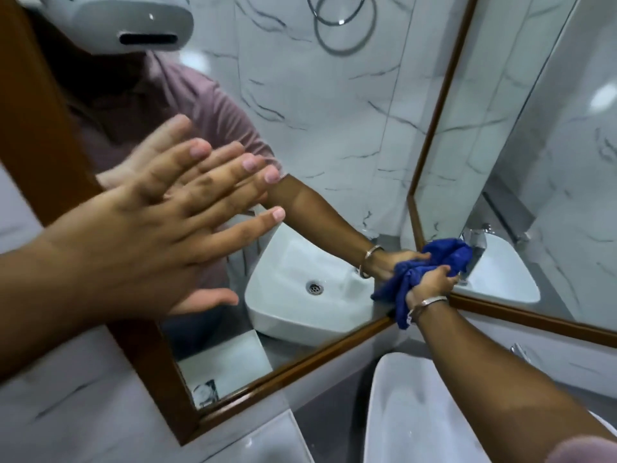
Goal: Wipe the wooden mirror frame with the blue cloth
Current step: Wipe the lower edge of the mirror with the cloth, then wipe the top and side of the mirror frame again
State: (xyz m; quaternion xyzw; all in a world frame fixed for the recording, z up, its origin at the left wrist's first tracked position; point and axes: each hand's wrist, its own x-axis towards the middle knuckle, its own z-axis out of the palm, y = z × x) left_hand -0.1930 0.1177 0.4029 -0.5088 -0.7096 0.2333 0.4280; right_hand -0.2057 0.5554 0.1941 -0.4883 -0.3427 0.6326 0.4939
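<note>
The wooden mirror frame (300,362) runs brown around a large wall mirror, with a second framed mirror meeting it at the corner on the right. My right hand (430,282) grips the bunched blue cloth (447,255) and presses it against the frame at that lower corner. A metal bangle sits on that wrist. My left hand (150,235) lies flat with fingers spread against the mirror glass near the left side of the frame. Both hands are doubled by their reflections.
A white basin (400,412) sits just below the frame under my right arm. A chrome tap (519,350) stands at its right. Another white fixture edge (267,439) shows at the bottom. Marble-patterned wall tiles surround the mirrors.
</note>
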